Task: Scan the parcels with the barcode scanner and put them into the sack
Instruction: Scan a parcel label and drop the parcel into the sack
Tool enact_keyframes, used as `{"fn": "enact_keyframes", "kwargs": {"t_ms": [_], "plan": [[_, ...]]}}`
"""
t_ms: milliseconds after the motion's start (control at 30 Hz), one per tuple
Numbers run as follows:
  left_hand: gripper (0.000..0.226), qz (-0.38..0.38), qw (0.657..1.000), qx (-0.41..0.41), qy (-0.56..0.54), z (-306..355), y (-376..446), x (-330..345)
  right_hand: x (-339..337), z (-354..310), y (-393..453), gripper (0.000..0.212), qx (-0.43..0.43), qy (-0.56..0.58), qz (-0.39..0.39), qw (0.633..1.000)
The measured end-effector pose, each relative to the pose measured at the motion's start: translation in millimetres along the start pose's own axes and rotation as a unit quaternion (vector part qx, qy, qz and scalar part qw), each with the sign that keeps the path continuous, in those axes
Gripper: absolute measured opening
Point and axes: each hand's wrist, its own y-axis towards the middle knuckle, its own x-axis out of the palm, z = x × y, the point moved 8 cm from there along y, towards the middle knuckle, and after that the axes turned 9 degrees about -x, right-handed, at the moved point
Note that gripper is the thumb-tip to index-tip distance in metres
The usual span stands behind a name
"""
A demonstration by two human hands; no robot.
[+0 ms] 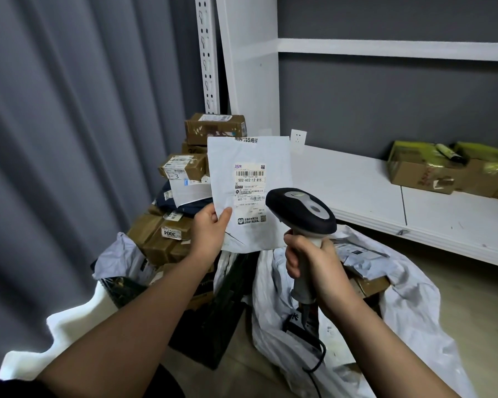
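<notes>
My left hand (210,229) pinches the lower left corner of a flat white mailer parcel (249,156), held upright with its barcode label facing me. My right hand (314,262) grips the handle of a black and grey barcode scanner (301,211). The scanner's head sits just right of the label and points at the parcel. Below my hands lies the white sack (408,305), open on the floor, with a few parcels visible inside it.
A pile of brown cardboard parcels (181,168) and soft mailers is stacked against the grey curtain at the left. A white shelf (371,196) runs along the right wall and carries taped boxes (426,173). The scanner's black cable (316,363) hangs over the sack.
</notes>
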Motion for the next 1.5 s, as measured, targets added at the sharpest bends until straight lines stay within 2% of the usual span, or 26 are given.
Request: {"fn": "enact_keyframes", "kwargs": {"t_ms": [200,300,367,433,533,600,633,700,800,867,933,1000,1067,1200,1267,1300,1367,1433,1500], "plan": [[0.008,0.001,1.0,-0.005,0.024,-2.8,1.0,1.9,-9.8,-5.7,-1.2,0.014,-0.001,0.0,0.028,1.0],[0.014,-0.007,0.987,0.039,0.156,2.2,-5.5,11.3,-41.7,-9.9,3.8,0.011,0.007,-0.065,0.075,0.995],[0.02,-0.007,0.942,0.097,0.32,6.1,-16.2,25.5,-73.9,-13.7,3.9,0.013,0.015,-0.105,0.109,0.988],[0.024,-0.017,0.888,0.147,0.436,7.1,-28.1,43.5,-107.8,-20.3,-0.7,0.011,0.022,-0.13,0.147,0.98],[0.026,-0.045,0.841,0.166,0.513,-5.4,-41.4,73.2,-156.0,-30.1,-14.4,0.013,0.036,-0.141,0.202,0.969],[0.024,-0.068,0.824,0.165,0.537,-19.1,-46.4,94.4,-179.1,-31.5,-23.9,0.012,0.052,-0.142,0.217,0.964],[0.023,-0.077,0.828,0.153,0.534,-26.9,-45.7,104.3,-187.9,-30.9,-28.6,0.011,0.061,-0.142,0.22,0.963],[0.022,-0.115,0.86,0.09,0.488,-51.4,-38.4,126.9,-202.6,-27.5,-35.8,0.01,0.075,-0.133,0.221,0.963],[0.019,-0.185,0.912,-0.062,0.361,-101.5,-26.5,159.7,-214.6,-20.9,-39.8,0.011,0.095,-0.114,0.223,0.964],[0.023,-0.199,0.936,-0.177,0.231,-134.6,-24.9,177.6,-222.3,-17.8,-37.0,0.011,0.098,-0.115,0.221,0.963],[0.028,-0.177,0.941,-0.253,0.138,-161.5,-24.2,188.2,-228.1,-14.2,-33.1,0.011,0.099,-0.113,0.221,0.963],[0.031,-0.167,0.932,-0.314,0.074,-191.4,-21.7,200.7,-233.1,-10.9,-28.1,0.012,0.099,-0.111,0.224,0.963],[0.03,-0.161,0.916,-0.364,0.06,-216.9,-20.5,208.5,-234.4,-8.7,-22.9,0.014,0.102,-0.114,0.222,0.963],[0.013,-0.079,0.894,-0.43,0.094,-248.1,-15.7,206.0,-234.7,-3.6,-10.8,0.014,0.101,-0.089,0.221,0.966],[0.02,-0.048,0.885,-0.453,0.093,-257.6,-11.5,202.0,-232.3,-2.2,-6.8,0.014,0.101,-0.088,0.213,0.968],[0.033,-0.043,0.89,-0.444,0.098,-264.2,-3.6,202.6,-231.1,-1.3,-5.2,0.014,0.102,-0.089,0.209,0.968],[0.043,-0.058,0.9,-0.418,0.104,-265.7,5.9,208.7,-229.0,0.2,-2.3,0.015,0.101,-0.092,0.206,0.969],[0.027,-0.07,0.902,-0.419,0.077,-256.8,4.6,217.3,-225.8,1.1,-0.8,0.015,0.099,-0.097,0.205,0.969],[0.017,-0.123,0.898,-0.421,0.043,-247.8,1.9,231.2,-220.8,3.1,0.1,0.014,0.1,-0.101,0.203,0.969]]}}
